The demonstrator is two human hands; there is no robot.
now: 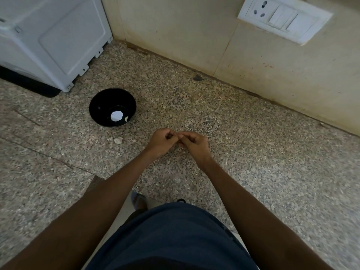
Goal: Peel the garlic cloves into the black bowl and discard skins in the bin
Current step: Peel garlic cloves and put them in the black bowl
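The black bowl [103,103] stands on the speckled stone counter [243,152], left of my hands. Inside it lies one pale peeled clove [126,119] beside a round white spot. My left hand [160,142] and my right hand [194,145] meet above the counter, fingers curled, fingertips pinched together around something small that is hidden between them. A pale scrap of garlic or skin [118,140] lies on the counter between the bowl and my left hand. No bin is in view.
A white appliance [54,36] on a black base fills the back left corner. The beige tiled wall [194,36] runs along the back, with a white switch and socket plate [284,18] at upper right. The counter's front edge is near my body.
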